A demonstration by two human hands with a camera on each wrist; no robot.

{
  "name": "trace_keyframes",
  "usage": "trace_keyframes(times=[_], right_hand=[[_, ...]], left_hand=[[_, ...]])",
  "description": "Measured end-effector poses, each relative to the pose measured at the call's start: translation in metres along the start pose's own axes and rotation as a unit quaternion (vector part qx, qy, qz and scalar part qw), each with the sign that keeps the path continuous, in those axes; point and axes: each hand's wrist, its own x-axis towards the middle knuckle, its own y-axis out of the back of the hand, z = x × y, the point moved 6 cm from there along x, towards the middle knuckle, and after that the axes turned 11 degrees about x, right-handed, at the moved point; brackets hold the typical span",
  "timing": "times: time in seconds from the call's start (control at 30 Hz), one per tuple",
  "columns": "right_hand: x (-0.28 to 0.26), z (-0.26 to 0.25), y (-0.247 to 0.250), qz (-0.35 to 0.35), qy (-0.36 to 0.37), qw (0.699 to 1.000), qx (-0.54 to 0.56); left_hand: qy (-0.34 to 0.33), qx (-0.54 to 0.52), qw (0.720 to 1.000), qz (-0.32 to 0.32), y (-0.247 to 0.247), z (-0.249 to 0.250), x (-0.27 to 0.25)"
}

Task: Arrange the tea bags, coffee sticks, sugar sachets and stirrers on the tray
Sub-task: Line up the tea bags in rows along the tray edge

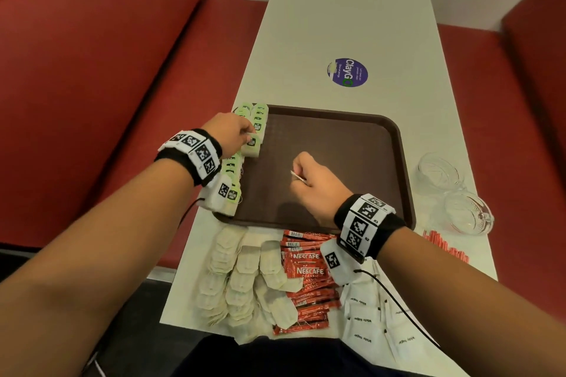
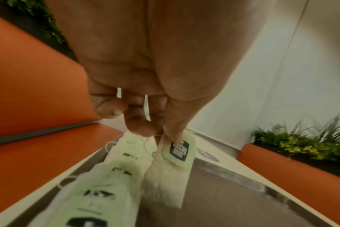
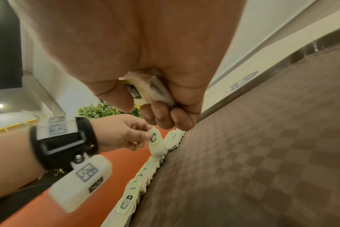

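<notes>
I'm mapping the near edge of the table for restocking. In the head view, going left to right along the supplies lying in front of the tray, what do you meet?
Loose tea bags → red Nescafe coffee sticks → white sugar sachets → red stirrers, on the table's right edge.

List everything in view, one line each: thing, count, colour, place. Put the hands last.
tray: one, brown, middle of the table.
table: one, white, between the benches.
tagged tea bags: a row, too many to count, green tags, along the tray's left edge.
plain tea bags: a pile, off-white, table in front of the tray.
coffee sticks: a pile, red, right of the plain tea bags.
sugar sachets: several, white, near right of the table.
stirrers: a bunch, red, right of the tray.
glass cups: two, clear, right of the tray.
sticker: one, purple, beyond the tray.
benches: two, red, either side.
left hand: pinches one tagged tea bag over the row.
right hand: grips tea bags above the tray.
</notes>
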Motion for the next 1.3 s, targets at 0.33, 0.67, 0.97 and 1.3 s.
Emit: trace_keyframes(times=[0.33,0.67,0.97,1.3], right_hand=[[0.0,0.009,0.005,-0.003,-0.009,1.0,-0.006],[0.004,0.013,0.01,0.007,-0.014,1.0,0.005],[0.008,0.015,0.017,0.032,0.005,0.999,0.008],[0.014,0.009,0.023,0.075,0.038,0.996,-0.004]], left_hand=[[0.079,0.002,0.997,0.008,-0.013,-0.01,0.059],[0.106,0.139,0.984,-0.031,-0.026,0.012,0.077],[0.026,0.011,0.999,0.019,0.003,0.031,0.053],[-0.219,-0.152,0.963,-0.03,0.012,0.077,-0.049]])
